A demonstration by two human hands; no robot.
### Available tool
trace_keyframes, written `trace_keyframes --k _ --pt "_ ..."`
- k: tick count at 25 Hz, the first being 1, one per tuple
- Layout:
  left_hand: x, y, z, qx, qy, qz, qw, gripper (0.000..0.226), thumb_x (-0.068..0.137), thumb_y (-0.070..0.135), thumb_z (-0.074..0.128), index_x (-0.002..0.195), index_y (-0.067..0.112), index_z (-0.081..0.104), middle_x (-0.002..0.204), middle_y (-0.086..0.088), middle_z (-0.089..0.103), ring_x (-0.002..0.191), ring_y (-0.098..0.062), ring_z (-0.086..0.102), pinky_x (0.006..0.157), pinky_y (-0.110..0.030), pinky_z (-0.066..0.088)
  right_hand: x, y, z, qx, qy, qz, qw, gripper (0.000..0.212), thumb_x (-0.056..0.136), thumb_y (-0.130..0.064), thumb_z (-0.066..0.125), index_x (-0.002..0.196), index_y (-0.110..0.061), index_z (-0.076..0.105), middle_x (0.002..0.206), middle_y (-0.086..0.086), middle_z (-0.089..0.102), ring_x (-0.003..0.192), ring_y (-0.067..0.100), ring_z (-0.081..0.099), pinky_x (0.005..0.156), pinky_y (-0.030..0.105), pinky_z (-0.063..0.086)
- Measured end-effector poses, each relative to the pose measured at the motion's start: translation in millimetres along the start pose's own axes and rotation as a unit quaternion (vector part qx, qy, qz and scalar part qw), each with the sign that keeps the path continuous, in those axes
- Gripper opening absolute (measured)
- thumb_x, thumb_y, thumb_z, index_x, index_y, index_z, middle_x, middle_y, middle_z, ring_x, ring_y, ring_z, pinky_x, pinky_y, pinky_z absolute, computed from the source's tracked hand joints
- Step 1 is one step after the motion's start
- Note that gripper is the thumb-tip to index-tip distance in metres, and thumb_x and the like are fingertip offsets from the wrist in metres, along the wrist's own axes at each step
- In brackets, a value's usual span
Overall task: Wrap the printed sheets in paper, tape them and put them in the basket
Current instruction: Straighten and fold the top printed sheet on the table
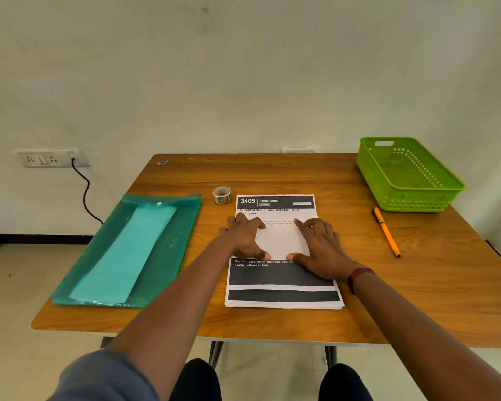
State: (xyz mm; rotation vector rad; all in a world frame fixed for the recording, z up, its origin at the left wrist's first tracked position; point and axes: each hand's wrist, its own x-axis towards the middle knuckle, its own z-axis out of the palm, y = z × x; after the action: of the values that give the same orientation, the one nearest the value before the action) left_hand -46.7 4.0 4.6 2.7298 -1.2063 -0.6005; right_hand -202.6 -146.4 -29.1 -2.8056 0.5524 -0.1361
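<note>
The printed sheets (pixel 284 296) lie as a stack near the front edge of the worktop (pixel 272 175), long axis running straight away from the person. Both hands rest on the stack's middle. The left hand (pixel 245 235) is on its left margin and the right hand (pixel 320 247) on its right. The fingers (pixel 300 224) are spread and lightly bent, pressing a blank white patch between them. They appear to grasp nothing, though whether a thumb has caught a sheet edge cannot be told.

Left of the stack, well apart, a green folder (pixel 182 221) holds pale paper (pixel 122 256), probably the wrapping; the left hand is nearer to it. Right of the stack lies a pen (pixel 386 231). Just beyond the stack's far left corner stands the tape roll (pixel 222 194). Farthest, beyond and right of the stack, sits the basket (pixel 417 201), on the right hand's side.
</note>
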Motion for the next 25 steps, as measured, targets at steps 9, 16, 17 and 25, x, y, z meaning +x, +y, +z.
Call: trace_keyframes --k 9,16,17,25 --pt "-25.7 -12.9 9.0 -0.037 0.167 0.06 0.983 0.072 0.074 0.048 0.079 0.133 0.035 0.04 0.148 0.001 0.041 0.136 -0.023 0.031 0.103 -0.048 0.028 -3.6 -4.4 -6.4 0.009 0.149 -0.001 0.989 0.069 0.078 -0.043 0.075 0.14 -0.027 0.047 0.122 0.004 0.043 0.116 0.022 0.037 0.093 0.037 0.033" --pt "-39.4 -18.6 2.2 -0.094 0.291 0.103 0.947 0.028 0.083 0.039 0.072 0.109 0.031 0.07 0.112 0.009 0.068 0.108 -0.013 0.057 0.094 -0.041 0.033 -13.1 0.7 -12.9 0.066 0.234 -0.049 0.969 0.026 0.085 -0.023 0.073 0.11 -0.019 0.069 0.097 0.002 0.058 0.094 0.02 0.051 0.076 0.033 0.039" --pt "-41.2 -19.2 2.0 -0.098 0.3 0.114 0.942 0.022 0.083 0.037 0.072 0.104 0.03 0.072 0.105 0.01 0.07 0.101 -0.012 0.059 0.094 -0.043 0.036 -15.6 1.2 -13.3 0.072 0.241 -0.058 0.966 0.021 0.084 -0.021 0.073 0.104 -0.018 0.07 0.093 0.002 0.059 0.09 0.02 0.052 0.072 0.033 0.041" --pt "-55.8 -20.4 31.3 -0.098 0.27 0.159 0.945 0.012 0.085 0.019 0.068 0.097 0.024 0.069 0.112 0.002 0.068 0.102 -0.016 0.06 0.091 -0.036 0.047 -37.1 1.8 5.2 0.087 0.197 -0.052 0.975 0.022 0.081 -0.014 0.074 0.102 -0.02 0.07 0.094 -0.001 0.059 0.09 0.017 0.056 0.064 0.026 0.046"
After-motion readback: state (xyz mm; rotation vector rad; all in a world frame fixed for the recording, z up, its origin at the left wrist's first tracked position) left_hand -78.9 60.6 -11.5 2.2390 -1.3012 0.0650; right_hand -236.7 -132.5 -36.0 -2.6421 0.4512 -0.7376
